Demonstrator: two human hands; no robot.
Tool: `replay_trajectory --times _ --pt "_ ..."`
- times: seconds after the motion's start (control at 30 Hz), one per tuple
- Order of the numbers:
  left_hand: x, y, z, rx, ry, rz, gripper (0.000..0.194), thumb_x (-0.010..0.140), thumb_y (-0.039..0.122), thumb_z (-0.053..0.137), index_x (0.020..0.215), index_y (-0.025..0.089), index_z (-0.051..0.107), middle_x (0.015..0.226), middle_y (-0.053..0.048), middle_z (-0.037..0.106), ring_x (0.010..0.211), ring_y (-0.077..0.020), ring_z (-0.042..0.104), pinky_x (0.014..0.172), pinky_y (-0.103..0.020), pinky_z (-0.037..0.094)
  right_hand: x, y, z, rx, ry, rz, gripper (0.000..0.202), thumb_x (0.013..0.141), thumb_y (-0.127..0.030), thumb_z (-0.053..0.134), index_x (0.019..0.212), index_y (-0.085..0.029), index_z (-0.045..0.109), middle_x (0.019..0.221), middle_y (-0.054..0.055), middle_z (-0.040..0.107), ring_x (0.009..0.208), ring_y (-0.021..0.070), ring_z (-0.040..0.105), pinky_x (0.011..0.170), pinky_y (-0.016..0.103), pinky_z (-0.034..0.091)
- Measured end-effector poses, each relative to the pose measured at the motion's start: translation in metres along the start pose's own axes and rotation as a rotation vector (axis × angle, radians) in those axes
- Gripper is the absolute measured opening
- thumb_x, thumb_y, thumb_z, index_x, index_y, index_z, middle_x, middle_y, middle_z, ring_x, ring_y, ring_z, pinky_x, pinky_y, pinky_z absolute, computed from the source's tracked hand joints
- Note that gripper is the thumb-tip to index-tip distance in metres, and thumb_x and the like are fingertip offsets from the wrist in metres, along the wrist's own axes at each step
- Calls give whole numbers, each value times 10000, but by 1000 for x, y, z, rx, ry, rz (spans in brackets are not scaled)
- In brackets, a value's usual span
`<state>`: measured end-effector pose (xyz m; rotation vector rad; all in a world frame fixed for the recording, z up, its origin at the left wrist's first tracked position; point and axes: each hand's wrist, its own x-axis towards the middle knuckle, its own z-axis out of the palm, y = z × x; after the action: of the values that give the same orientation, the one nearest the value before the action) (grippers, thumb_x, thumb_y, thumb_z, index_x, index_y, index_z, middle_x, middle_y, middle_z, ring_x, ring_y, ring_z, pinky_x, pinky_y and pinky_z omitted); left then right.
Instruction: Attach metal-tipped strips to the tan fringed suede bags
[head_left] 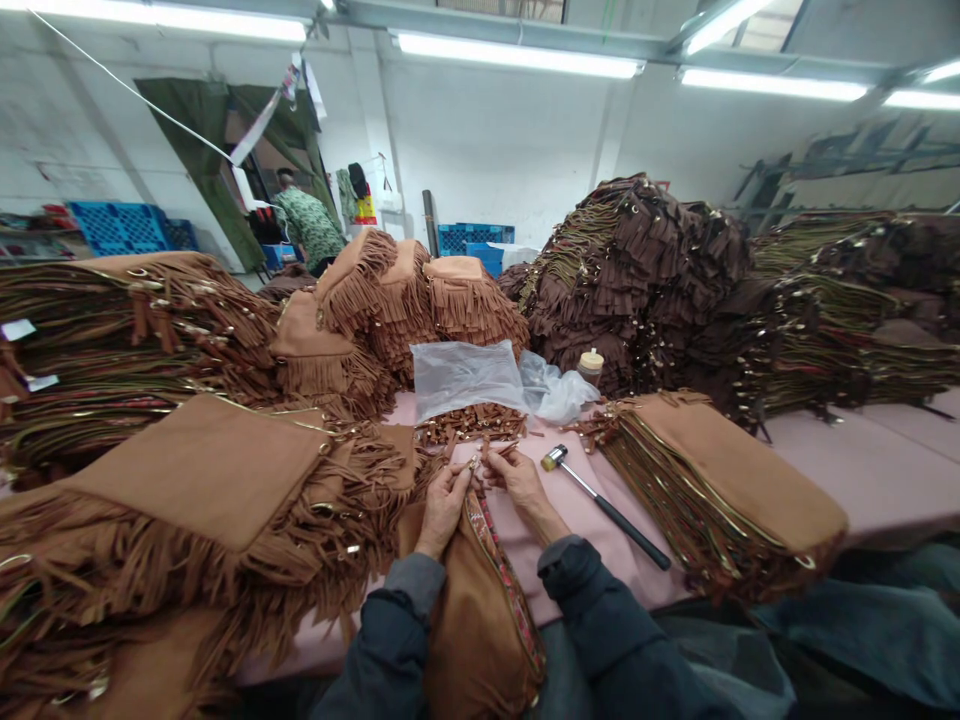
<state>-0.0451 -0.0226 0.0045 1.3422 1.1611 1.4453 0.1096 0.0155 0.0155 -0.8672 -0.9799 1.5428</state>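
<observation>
A tan suede fringed bag (480,620) with a patterned red strip along its edge lies across my lap and the pink table. My left hand (444,500) pinches the bag's top corner near a small metal fitting. My right hand (517,478) meets it there, fingers closed on a small tan leather tab (504,452). A heap of similar small leather tabs (469,422) lies just beyond my fingers on a clear plastic bag (461,375). A small mallet (600,500) with a black handle rests on the table to my right.
Stacks of tan fringed bags rise at left (202,480) and right (720,490). Dark brown bags (637,270) are piled high behind. A small capped bottle (590,365) stands by the plastic. A person in a green shirt (307,225) stands far back.
</observation>
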Motion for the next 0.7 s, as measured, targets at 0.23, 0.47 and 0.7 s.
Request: replay_trajectory --times 0.23,0.47,0.7 --pt "-1 -1 2 -9 10 -9 336 888 492 622 946 162 649 828 -40 711 777 -192 680 799 -317 556 1 -3 10 -24 18 -22 437 738 -503 783 940 -133 667 863 60 701 675 148 650 609 251 541" --pt "-1 -2 3 18 28 3 318 902 457 618 988 157 673 836 -43 710 783 -189 678 813 -310 543 -2 -2 6 -123 -42 -37 421 778 -518 735 928 -128 685 794 53 687 674 158 637 656 274 530" --pt "0 3 -2 147 59 51 369 926 507 557 896 160 682 876 -37 690 855 -193 632 824 -280 494 -32 -3 15 -607 -84 -398 183 906 -321 594 987 -191 693 977 50 687 914 184 615 889 306 484"
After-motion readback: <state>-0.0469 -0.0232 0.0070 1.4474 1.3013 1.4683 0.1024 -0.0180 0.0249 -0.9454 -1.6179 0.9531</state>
